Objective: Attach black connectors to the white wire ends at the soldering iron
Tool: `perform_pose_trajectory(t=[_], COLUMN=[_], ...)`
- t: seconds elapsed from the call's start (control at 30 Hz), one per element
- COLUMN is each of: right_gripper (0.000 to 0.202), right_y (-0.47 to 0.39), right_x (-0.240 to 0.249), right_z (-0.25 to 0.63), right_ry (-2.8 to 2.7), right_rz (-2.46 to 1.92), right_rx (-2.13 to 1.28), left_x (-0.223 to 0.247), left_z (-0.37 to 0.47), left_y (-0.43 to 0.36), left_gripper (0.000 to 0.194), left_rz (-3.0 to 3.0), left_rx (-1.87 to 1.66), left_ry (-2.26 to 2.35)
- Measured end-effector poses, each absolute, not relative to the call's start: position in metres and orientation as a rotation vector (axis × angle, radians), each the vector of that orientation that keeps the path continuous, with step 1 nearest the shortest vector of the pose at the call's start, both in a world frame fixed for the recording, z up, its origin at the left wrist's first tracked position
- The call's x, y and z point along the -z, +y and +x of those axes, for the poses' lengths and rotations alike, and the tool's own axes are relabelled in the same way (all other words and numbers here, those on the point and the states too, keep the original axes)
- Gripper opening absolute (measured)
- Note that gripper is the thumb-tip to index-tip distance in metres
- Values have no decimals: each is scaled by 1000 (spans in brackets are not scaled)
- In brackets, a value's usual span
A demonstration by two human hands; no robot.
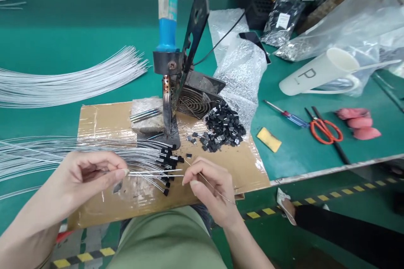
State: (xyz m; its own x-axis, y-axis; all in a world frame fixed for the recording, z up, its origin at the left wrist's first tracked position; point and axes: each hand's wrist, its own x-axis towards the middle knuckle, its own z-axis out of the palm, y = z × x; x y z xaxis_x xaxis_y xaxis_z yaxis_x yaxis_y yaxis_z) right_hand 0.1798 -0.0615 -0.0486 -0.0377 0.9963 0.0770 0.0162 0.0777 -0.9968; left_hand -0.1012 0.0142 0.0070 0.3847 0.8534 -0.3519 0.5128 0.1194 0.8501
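My left hand (80, 178) pinches white wires (154, 173) between thumb and fingertips, their bare ends pointing right. Close to those ends, my right hand (213, 187) is closed on a thin solder wire (224, 197), which runs across its fingers. Above and between the hands, a blue soldering iron (167, 29) hangs tip down in a black metal stand (193, 29). Behind the held wires lies a bundle of wires with black connectors (166, 157) on their ends. One loose black connector (188, 156) sits on the cardboard (249, 166) just past my right fingertips.
A pile of small black connectors (224, 128) lies beside a round fan grille (192, 103). More white wires (78, 86) lie at the left. Rightward are a yellow sponge (269, 139), a screwdriver (295, 119), orange-handled scissors (325, 130) and a mug (322, 71). Another person's leg (341, 227) shows below.
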Motion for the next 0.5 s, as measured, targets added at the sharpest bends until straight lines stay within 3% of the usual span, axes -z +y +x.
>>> perform_pose_trajectory(t=[0.5], right_gripper=[23], right_y=[-51], right_x=[50], right_z=[174], right_ry=[-1144], right_rz=[-1094], right_rx=[-1338], left_x=[-2], left_z=[-100], left_y=[6], left_gripper=[18], left_rz=[1565], left_rx=[-283], left_ry=[1261])
